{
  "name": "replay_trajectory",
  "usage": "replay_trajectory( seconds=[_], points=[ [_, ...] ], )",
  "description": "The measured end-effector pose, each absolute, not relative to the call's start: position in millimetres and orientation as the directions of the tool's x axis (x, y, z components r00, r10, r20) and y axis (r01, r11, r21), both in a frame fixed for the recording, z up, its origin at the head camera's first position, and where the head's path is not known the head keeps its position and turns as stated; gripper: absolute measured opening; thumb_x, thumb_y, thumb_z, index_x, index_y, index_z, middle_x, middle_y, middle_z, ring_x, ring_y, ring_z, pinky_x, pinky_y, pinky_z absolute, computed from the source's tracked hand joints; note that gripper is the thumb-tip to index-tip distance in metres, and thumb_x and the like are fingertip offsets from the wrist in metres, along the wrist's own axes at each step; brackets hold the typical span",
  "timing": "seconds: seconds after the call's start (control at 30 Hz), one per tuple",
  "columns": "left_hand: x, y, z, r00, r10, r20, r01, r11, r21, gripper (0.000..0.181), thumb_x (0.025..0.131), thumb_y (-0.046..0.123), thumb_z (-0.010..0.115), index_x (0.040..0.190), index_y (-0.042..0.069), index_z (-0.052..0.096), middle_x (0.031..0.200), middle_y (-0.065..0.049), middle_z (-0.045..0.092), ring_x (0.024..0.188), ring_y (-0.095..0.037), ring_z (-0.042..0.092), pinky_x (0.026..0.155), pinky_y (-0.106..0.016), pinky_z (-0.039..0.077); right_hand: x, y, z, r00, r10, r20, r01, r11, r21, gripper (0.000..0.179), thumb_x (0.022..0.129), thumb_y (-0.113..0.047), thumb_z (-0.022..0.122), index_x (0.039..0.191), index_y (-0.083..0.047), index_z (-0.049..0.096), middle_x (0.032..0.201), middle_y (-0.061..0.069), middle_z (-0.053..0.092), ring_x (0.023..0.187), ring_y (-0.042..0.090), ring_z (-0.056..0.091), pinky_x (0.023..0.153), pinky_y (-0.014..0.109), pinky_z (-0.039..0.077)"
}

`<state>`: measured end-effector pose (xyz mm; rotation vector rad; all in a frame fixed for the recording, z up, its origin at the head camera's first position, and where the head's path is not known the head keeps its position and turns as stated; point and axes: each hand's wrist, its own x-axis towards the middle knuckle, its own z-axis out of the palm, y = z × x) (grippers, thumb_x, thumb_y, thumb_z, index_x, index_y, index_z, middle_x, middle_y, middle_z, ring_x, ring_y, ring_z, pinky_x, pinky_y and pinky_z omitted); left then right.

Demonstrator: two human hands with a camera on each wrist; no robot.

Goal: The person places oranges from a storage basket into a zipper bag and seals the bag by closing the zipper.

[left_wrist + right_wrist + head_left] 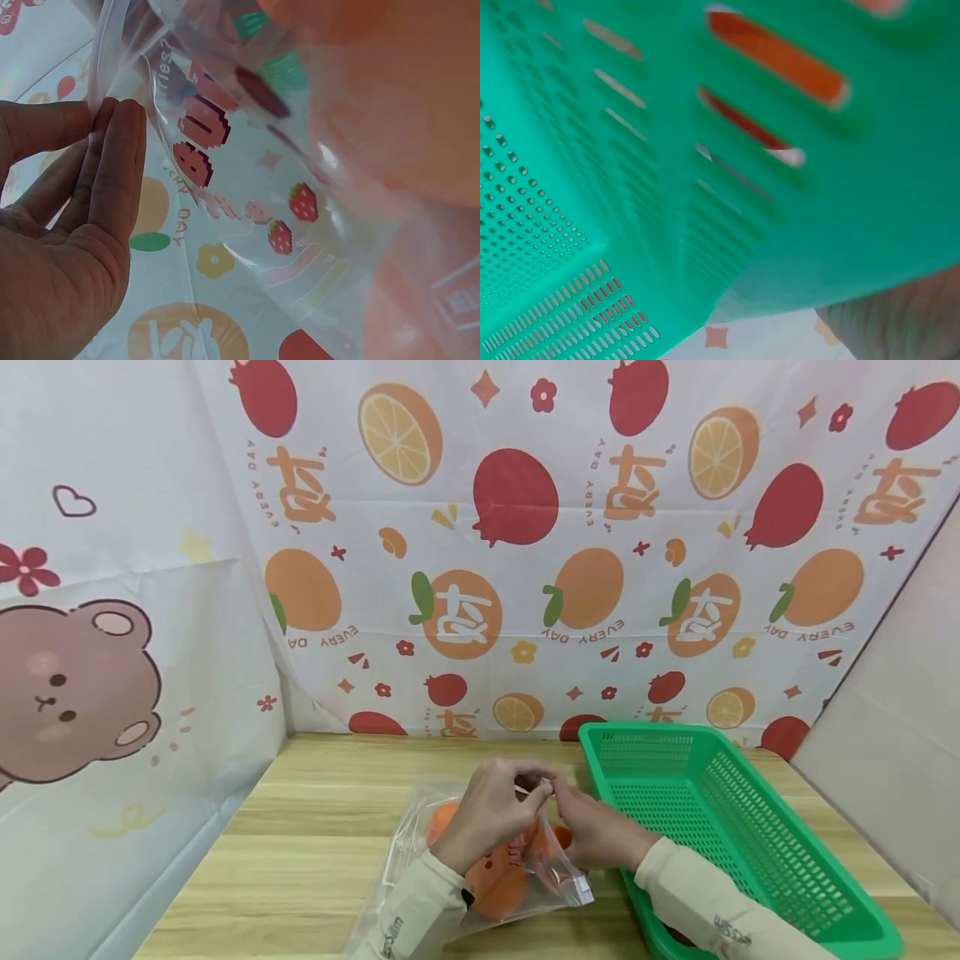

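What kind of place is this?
Probably a little indoor work booth: there's a wood-grain table, with a fruit-print sheet behind it and a bear-print sheet on the left.

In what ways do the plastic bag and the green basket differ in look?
The plastic bag is see-through, with printed strawberries; the green basket is opaque, with slots and holes. The bag looks soft and creased, whereas the basket looks rigid. The basket also looks longer than the bag. Both are on the wood-grain table.

My sleeves (705,893): cream. Bag (292,217): clear, strawberry print. Basket (663,806), 4 o'clock: green. Cloth (517,422), 12 o'clock: white, fruit-printed.
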<state>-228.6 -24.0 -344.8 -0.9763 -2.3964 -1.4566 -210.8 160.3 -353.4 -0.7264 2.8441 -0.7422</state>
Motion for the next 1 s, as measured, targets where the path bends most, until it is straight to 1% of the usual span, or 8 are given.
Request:
replay_trajectory(
  seconds=[0.1,0.23,0.37,0.5,0.6,0.7,0.87,1.0],
  points=[
    [-227.9,-25.6,-347.4,-0.777,0.443,0.447,0.602,0.315,0.734,0.017,0.095,0.005,0.068,0.109,0.005,0.078,0.087,-0.004,0.075,0.075,-0.011,0.071,0.070,-0.022,0.056,-208.5,160.4,-355.3,-0.877,-0.481,-0.009,-0.416,0.768,-0.487,0.102,0.081,-0.022,0.087,0.157,-0.003,0.021,0.148,0.019,0.047,0.120,0.032,0.058,0.095,0.052,0.053],
    [-227.7,-26.2,-347.8,-0.780,0.443,0.442,0.599,0.325,0.732,0.016,0.097,0.009,0.067,0.108,0.006,0.078,0.087,0.001,0.075,0.076,-0.011,0.071,0.069,-0.022,0.056,-203.6,164.5,-350.3,-0.897,-0.442,-0.010,-0.372,0.767,-0.523,0.095,0.080,-0.017,0.088,0.153,0.001,0.028,0.129,0.020,0.055,0.102,0.029,0.062,0.083,0.044,0.057],
    [-228.9,-25.5,-344.4,-0.775,0.437,0.457,0.609,0.323,0.724,0.016,0.097,0.010,0.067,0.108,0.007,0.078,0.088,0.002,0.075,0.077,-0.010,0.071,0.070,-0.023,0.057,-200.9,168.0,-340.6,-0.912,-0.408,0.038,-0.372,0.784,-0.497,0.064,0.079,-0.007,0.087,0.128,-0.001,0.046,0.103,0.013,0.055,0.078,0.020,0.057,0.062,0.031,0.052],
    [-229.3,-25.6,-341.7,-0.773,0.429,0.467,0.614,0.323,0.720,0.016,0.097,0.009,0.067,0.108,0.008,0.078,0.090,0.000,0.076,0.078,-0.011,0.072,0.071,-0.022,0.057,-201.6,167.5,-335.7,-0.884,-0.465,0.048,-0.449,0.814,-0.369,0.027,0.081,-0.002,0.082,0.099,-0.001,0.062,0.083,0.005,0.062,0.063,0.012,0.053,0.054,0.026,0.047],
    [-228.9,-25.0,-341.4,-0.775,0.425,0.467,0.612,0.323,0.722,0.015,0.096,0.009,0.067,0.107,0.008,0.078,0.092,-0.001,0.076,0.079,-0.012,0.073,0.070,-0.022,0.057,-204.0,167.7,-337.0,-0.843,-0.537,0.016,-0.513,0.796,-0.320,0.008,0.084,0.002,0.076,0.090,0.000,0.071,0.073,0.001,0.067,0.057,0.006,0.052,0.053,0.024,0.048],
    [-228.4,-24.8,-341.9,-0.775,0.419,0.473,0.614,0.322,0.721,0.015,0.096,0.008,0.067,0.107,0.008,0.078,0.092,-0.002,0.076,0.078,-0.012,0.072,0.070,-0.022,0.057,-207.8,168.7,-339.1,-0.824,-0.566,-0.034,-0.519,0.777,-0.355,0.009,0.087,0.002,0.072,0.094,-0.001,0.075,0.075,0.000,0.070,0.055,0.004,0.053,0.053,0.023,0.048],
    [-227.6,-24.8,-341.6,-0.774,0.405,0.487,0.619,0.321,0.717,0.015,0.096,0.007,0.068,0.106,0.008,0.078,0.090,-0.001,0.075,0.078,-0.009,0.071,0.070,-0.022,0.057,-214.5,171.7,-337.0,-0.812,-0.574,-0.108,-0.454,0.736,-0.501,0.017,0.093,0.004,0.063,0.103,-0.003,0.074,0.073,-0.006,0.066,0.056,0.006,0.057,0.054,0.024,0.050],
    [-227.2,-24.9,-341.2,-0.769,0.406,0.493,0.626,0.321,0.711,0.015,0.096,0.008,0.068,0.106,0.008,0.078,0.092,-0.001,0.076,0.078,-0.008,0.072,0.070,-0.021,0.057,-217.5,173.4,-335.0,-0.781,-0.617,-0.096,-0.479,0.691,-0.541,0.024,0.097,0.006,0.054,0.095,-0.009,0.072,0.074,-0.010,0.064,0.062,0.004,0.058,0.058,0.024,0.051]
  ],
)
